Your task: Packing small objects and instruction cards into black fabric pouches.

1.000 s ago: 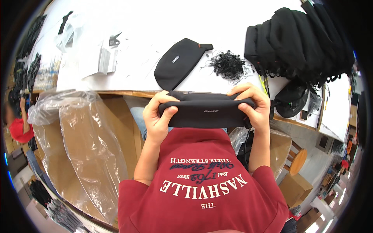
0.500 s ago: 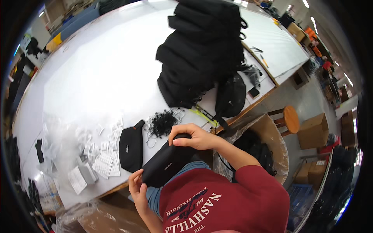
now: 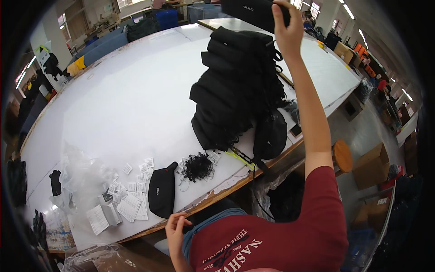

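Note:
High over the table, my right hand [image 3: 289, 27] grips the end of a flat black pouch [image 3: 249, 13] between thumb and fingers. The pouch is held above the far end of a tall pile of black bags [image 3: 240, 86], and the top picture edge cuts it off. At the table's front edge my left hand [image 3: 176, 226] is half curled, its fingers apart and holding nothing I can see. Just beyond it lies a second black pouch [image 3: 161, 190], flat on the white table [image 3: 122, 104].
A tangle of thin black cords [image 3: 198, 167] lies right of the second pouch. White printed slips [image 3: 131, 206] and clear plastic bags [image 3: 81, 167] cover the near left. A plastic-lined carton [image 3: 285, 199] stands below the front edge, a round wooden stool [image 3: 342, 155] beyond it.
My right hand has lifted the pouch from my lap up and away over the bag pile. My left hand has let go of it and stays near the table edge. The view has tilted up.

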Demonstrator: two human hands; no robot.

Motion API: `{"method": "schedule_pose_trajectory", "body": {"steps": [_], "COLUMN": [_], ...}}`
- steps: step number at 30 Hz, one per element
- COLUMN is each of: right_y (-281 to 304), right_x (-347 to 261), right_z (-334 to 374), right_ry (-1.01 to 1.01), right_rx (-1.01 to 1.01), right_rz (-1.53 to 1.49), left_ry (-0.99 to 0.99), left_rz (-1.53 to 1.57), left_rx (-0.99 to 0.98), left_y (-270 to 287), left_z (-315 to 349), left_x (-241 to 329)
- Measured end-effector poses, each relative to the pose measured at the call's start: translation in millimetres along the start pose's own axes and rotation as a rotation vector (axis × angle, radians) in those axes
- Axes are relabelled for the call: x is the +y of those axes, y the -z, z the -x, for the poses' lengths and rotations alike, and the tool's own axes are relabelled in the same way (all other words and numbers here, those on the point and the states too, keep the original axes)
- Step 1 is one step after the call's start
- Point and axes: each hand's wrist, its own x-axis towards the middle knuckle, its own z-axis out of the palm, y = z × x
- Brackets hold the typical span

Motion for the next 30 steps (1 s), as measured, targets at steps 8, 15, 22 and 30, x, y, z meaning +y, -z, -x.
{"method": "schedule_pose_trajectory", "body": {"steps": [8, 15, 22, 30], "right_y": [-33, -21, 55, 87], "right_x": [49, 47, -121, -128], "right_z": [12, 21, 135, 326], "right_ry": [-0.179, 0.119, 0.081, -0.410], "right_rx": [-0.566, -0.306, -0.826, -1.430], "right_rz": [0.031, 0.060, -0.512, -0.353], "left_ry": [0.110, 0.019, -0.406, -0.281], "left_rz": [0.063, 0.037, -0.694, -1.294], "left_rx": [-0.222, -0.058, 0.629, 0.678], "left_y": [-26, -9, 60, 130], "left_z": [11, 9, -21, -40], "left_x": [-14, -10, 9, -44]}}
